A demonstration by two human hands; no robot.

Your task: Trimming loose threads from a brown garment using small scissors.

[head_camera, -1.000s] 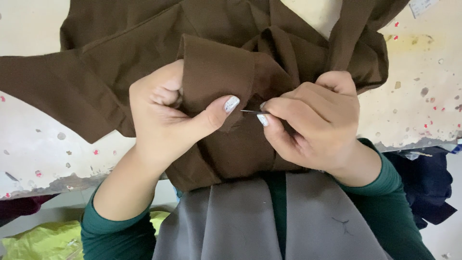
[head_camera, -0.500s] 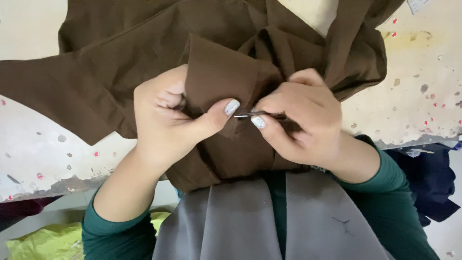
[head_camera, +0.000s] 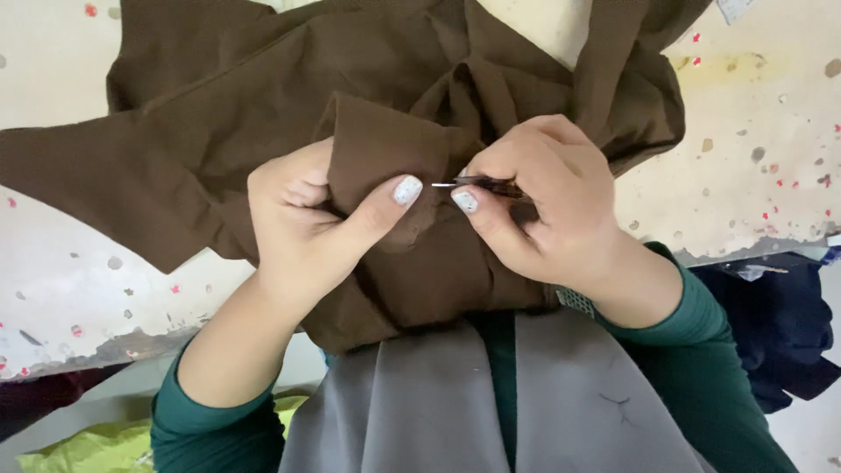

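The left hand (head_camera: 307,228) grips a folded part of the brown garment (head_camera: 263,105), the cloth bunched in the curled fingers and pinned flat under the thumb. The right hand (head_camera: 543,206) is closed tight on a small metal tool (head_camera: 469,183), whose thin tip shows between the two thumbs, just above the cloth. To my mind, the work goes best if the left thumb keeps the fold taut and the tip stays shallow, catching only thread and not the weave, with short strokes aimed away from the holding thumb. The garment is dark brown, soft and creased, with a faint rounded mark near the thumb. It lies spread across the speckled table (head_camera: 753,175), reaching its near edge and hanging over it toward the person's grey apron (head_camera: 412,412).
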